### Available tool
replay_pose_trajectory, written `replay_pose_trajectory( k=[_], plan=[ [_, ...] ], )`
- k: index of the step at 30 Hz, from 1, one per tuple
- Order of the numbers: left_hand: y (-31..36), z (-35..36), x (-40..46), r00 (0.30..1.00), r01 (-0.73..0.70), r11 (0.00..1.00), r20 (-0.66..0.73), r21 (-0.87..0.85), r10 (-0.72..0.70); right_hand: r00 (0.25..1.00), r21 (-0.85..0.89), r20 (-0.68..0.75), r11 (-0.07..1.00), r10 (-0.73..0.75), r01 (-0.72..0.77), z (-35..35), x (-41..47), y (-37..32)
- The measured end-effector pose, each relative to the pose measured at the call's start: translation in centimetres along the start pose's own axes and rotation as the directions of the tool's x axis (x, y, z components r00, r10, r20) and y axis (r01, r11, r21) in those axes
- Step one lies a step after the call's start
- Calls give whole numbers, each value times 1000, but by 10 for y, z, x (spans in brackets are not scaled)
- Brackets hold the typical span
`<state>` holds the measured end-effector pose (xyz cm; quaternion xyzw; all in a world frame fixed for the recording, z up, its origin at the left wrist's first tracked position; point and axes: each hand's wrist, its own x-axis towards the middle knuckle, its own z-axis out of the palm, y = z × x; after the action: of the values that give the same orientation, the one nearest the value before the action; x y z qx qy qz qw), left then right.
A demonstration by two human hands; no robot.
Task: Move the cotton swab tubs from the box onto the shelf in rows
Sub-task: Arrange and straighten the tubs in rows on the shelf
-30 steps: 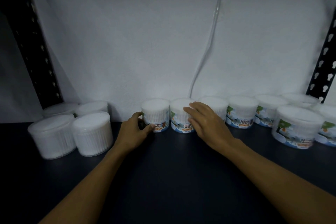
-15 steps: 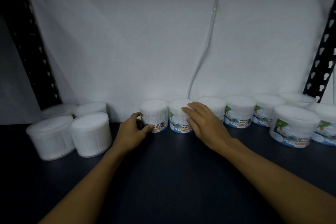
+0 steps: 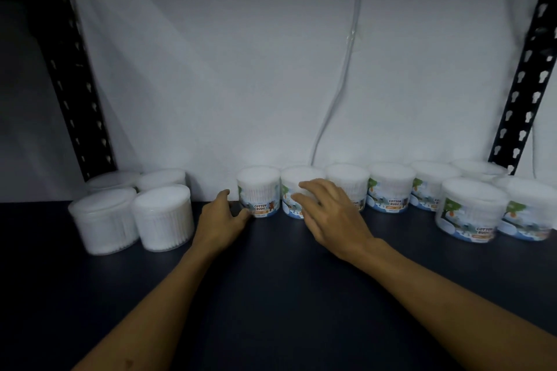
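A back row of labelled cotton swab tubs (image 3: 390, 187) stands along the white wall on the dark shelf (image 3: 271, 280). My left hand (image 3: 220, 220) curls round the left side of the row's leftmost tub (image 3: 259, 193), with the thumb at its lower front. My right hand (image 3: 334, 217) lies with spread, fairly straight fingers against the front of the second tub (image 3: 294, 178). The box is out of view.
Several unlabelled-looking tubs (image 3: 162, 217) cluster at the left of the shelf. Two more labelled tubs (image 3: 470, 211) stand in front of the row at the right. Black slotted uprights (image 3: 75, 69) (image 3: 524, 78) frame the shelf, and a thin cable (image 3: 340, 84) hangs down the wall.
Both hands stay at the same two tubs. The right hand's fingers have spread slightly.
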<state>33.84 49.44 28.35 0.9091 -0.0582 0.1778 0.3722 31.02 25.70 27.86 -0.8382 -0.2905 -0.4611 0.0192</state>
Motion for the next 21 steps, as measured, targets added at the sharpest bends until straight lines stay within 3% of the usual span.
replay_pose_trajectory(
  k=[5, 10, 16, 21],
  plan=[
    [1, -10, -25, 989, -148, 968, 36, 203, 144, 988, 155, 154, 988, -2, -22, -8, 0, -20],
    [-7, -30, -48, 948, -314, 887, 161, 339, 274, 875, 223, 480, 955, 68, -197, -12, 6, -44],
    [-33, -77, -75, 909, -399, 802, 77, 445, 410, 873, 302, 482, 920, 78, -249, -2, 21, -78],
    [-69, -119, -84, 890, -324, 761, -92, 563, 447, 874, 377, 471, 869, 116, -319, 11, 43, -118]
  ],
)
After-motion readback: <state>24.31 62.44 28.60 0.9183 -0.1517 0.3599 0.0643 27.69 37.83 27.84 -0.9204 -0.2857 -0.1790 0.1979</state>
